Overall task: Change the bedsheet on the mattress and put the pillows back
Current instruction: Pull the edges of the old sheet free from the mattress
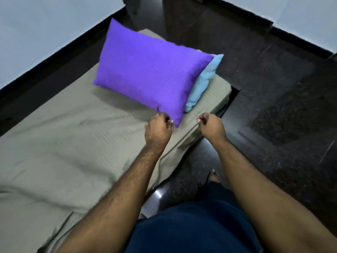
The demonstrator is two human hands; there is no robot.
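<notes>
A mattress lies on the floor, covered by an olive-grey bedsheet (76, 143) with some wrinkles. At its far end a purple pillow (149, 73) lies slanted on top of a light blue pillow (204, 83), which shows only along its right edge. My left hand (158, 129) hovers over the sheet with its fingers curled, right beside the purple pillow's near corner; no grip on the pillow shows. My right hand (212, 126) is a loose fist above the mattress's right edge and holds nothing visible.
Dark polished floor (264, 88) runs along the mattress's right side, where my bare foot (215, 177) stands. A pale wall with a black skirting (45, 59) borders the left side. A dark upright piece of furniture (145, 11) stands beyond the pillows.
</notes>
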